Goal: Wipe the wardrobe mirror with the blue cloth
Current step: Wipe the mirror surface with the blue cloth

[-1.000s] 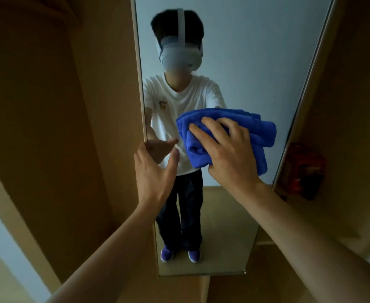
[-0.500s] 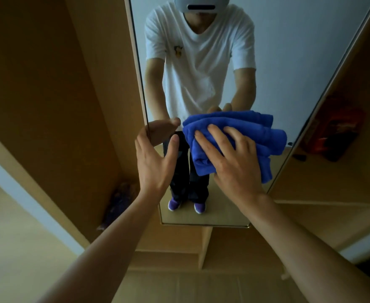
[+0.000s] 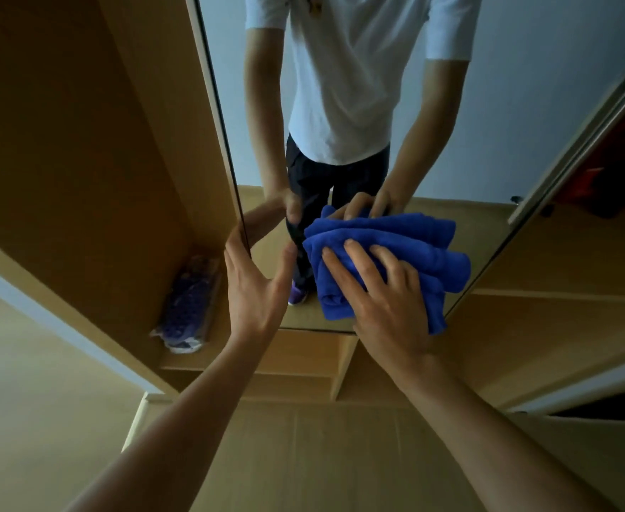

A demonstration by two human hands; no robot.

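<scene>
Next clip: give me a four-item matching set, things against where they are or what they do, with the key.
1 left hand
2 right hand
3 blue cloth
4 purple packet

A lying on a shelf left of the mirror
B bunched against the mirror
C spread flat on the cloth
D touching the mirror's left edge

Pairs: 1-D, 2-C, 3-B, 4-A

Our right hand [image 3: 385, 304] presses a bunched blue cloth [image 3: 414, 245] flat-fingered against the tall wardrobe mirror [image 3: 525, 105] near its bottom edge; our left hand [image 3: 255, 286] braces its left edge, fingers straight.
</scene>
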